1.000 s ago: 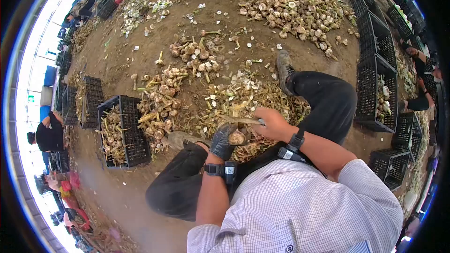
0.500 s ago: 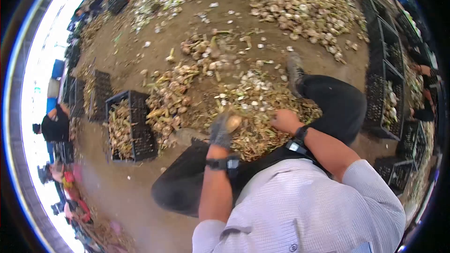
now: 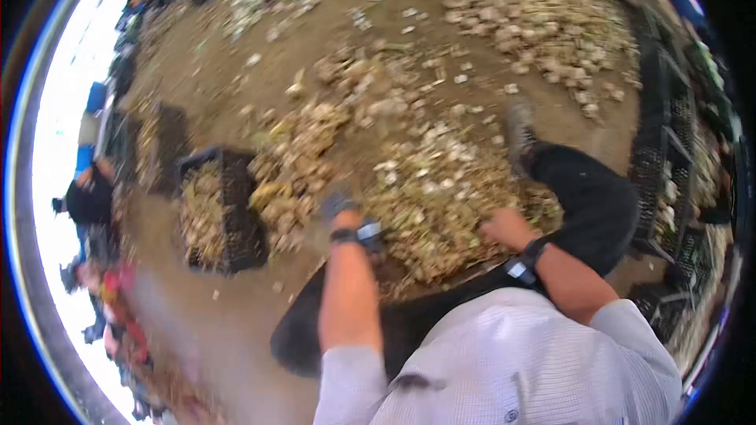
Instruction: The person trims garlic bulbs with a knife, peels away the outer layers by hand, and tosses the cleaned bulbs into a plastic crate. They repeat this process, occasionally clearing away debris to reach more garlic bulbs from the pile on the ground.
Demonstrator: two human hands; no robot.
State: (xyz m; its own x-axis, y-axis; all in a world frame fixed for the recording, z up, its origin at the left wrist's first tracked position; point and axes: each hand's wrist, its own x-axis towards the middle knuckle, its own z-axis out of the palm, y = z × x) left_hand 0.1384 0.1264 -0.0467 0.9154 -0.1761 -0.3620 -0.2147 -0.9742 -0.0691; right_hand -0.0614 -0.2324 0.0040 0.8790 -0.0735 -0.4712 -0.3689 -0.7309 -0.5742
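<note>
2 hands [image 3: 338,206] [image 3: 508,229] nr 1 garlic-scrap heap [image 3: 437,216]

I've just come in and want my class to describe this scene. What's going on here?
A person in a pale shirt is working by hand among garlic. The gloved left hand is blurred beside a pile of garlic; whether it holds anything can't be told. The bare right hand is curled over a heap of trimmings, and no tool can be made out in it. A black crate of garlic stands to the left, and a larger garlic pile lies farther off.
</note>
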